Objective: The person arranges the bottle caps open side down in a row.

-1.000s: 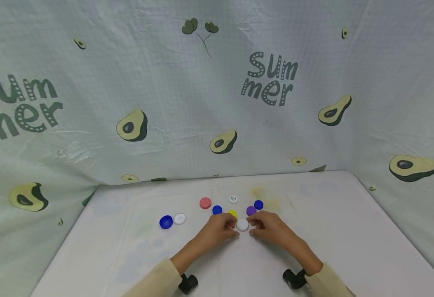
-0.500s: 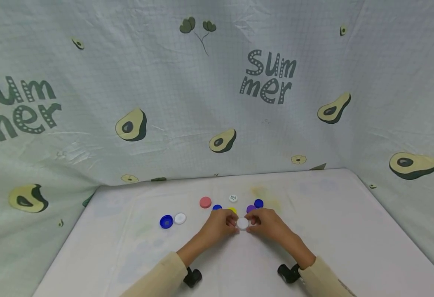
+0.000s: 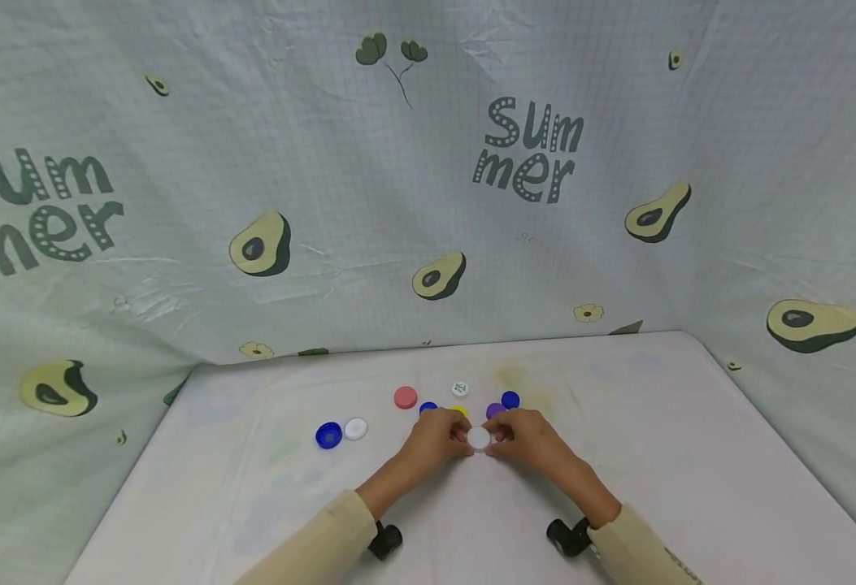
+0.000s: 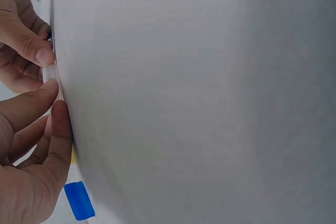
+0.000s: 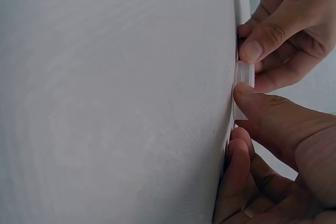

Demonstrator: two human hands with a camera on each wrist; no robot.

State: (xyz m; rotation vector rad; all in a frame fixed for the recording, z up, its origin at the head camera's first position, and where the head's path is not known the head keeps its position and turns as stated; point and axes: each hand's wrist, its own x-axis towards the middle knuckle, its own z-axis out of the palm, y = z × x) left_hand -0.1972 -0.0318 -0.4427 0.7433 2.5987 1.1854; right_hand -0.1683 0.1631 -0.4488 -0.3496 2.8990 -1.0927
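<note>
Between my two hands, a white plastic bottle cap [image 3: 479,439] lies flat at the tabletop. My left hand [image 3: 431,440] holds its left side with thumb and fingers curled in. From the opposite side my right hand [image 3: 533,439] grips the rim the same way. The right wrist view shows the cap's ridged edge [image 5: 244,72] between the thumbs. Just beyond the fingers sit a yellow cap [image 3: 460,411], a blue cap [image 3: 428,405] and a purple cap [image 3: 495,411], all partly covered by the hands.
Farther back are a red cap [image 3: 406,397], a small white cap with dark marks [image 3: 460,389] and a dark blue cap [image 3: 510,400]. To the left lie a larger blue cap [image 3: 328,435] and a white cap [image 3: 356,429]. A printed sheet [image 3: 354,195] hangs behind the table [image 3: 201,487].
Both hands have closed in on the white cap, with the right fingertips moving left onto its rim. The cap has stayed nearly where it was.
</note>
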